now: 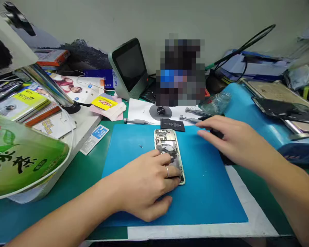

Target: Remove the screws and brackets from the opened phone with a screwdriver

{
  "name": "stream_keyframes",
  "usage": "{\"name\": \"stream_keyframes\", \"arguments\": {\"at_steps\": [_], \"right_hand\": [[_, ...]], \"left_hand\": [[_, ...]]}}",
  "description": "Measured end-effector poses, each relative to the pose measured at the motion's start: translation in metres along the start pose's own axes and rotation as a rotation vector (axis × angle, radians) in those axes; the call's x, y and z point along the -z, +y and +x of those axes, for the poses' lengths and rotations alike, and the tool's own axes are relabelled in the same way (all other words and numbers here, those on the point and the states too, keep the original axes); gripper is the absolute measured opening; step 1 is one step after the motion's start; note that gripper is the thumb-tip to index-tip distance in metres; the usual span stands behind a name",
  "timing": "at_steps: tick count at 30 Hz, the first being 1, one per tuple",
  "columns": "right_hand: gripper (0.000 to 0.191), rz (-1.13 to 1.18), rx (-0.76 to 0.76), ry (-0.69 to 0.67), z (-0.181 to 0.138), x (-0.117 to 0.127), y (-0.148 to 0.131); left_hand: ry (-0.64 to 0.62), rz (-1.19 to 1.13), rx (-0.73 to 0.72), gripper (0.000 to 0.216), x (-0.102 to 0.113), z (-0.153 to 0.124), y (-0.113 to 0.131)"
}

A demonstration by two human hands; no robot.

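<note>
An opened smartphone (175, 144) without its screen lies on a blue mat (208, 202), inner parts showing. My left hand (149, 185) holds it down, its fingers curled over the lower half and hiding part of it; the thumb sits apart on the mat side. My right hand (229, 140) hovers at the mat's upper right, thumb and forefinger spread with nothing between them. Under it is a dark object (217, 133), partly hidden. A black phone battery (172, 125) lies just beyond the phone. Near the right fingertips is a grey screwdriver (189, 118).
Another screwdriver (136, 121) rests on white paper left of the battery. A blurred-out device on a round stand (160, 111) and a small smart display (130, 68) stand behind. A glass jar (217, 103) is at right, a green bag-like container (20, 154) at left.
</note>
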State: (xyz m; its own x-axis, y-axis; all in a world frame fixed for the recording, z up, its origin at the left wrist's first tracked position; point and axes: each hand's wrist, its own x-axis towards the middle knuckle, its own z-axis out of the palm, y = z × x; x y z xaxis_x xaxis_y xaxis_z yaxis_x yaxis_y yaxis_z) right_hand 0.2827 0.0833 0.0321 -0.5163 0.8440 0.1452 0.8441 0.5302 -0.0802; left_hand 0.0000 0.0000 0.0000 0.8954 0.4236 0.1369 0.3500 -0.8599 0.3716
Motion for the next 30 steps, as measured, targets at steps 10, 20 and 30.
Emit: {"name": "stream_keyframes", "arguments": {"at_steps": [10, 20, 30], "right_hand": [[0.032, -0.083, 0.087, -0.053, 0.059, -0.024, 0.027], [0.014, 0.098, 0.354, 0.269, 0.011, 0.007, -0.004], [0.026, 0.197, 0.424, 0.338, -0.007, 0.02, -0.016]], "left_hand": [[0.033, -0.002, -0.004, 0.033, 0.002, -0.002, 0.003], [0.105, -0.073, 0.005, 0.022, -0.003, -0.002, 0.003], [0.084, -0.078, 0.018, 0.032, -0.004, -0.003, 0.004]]}}
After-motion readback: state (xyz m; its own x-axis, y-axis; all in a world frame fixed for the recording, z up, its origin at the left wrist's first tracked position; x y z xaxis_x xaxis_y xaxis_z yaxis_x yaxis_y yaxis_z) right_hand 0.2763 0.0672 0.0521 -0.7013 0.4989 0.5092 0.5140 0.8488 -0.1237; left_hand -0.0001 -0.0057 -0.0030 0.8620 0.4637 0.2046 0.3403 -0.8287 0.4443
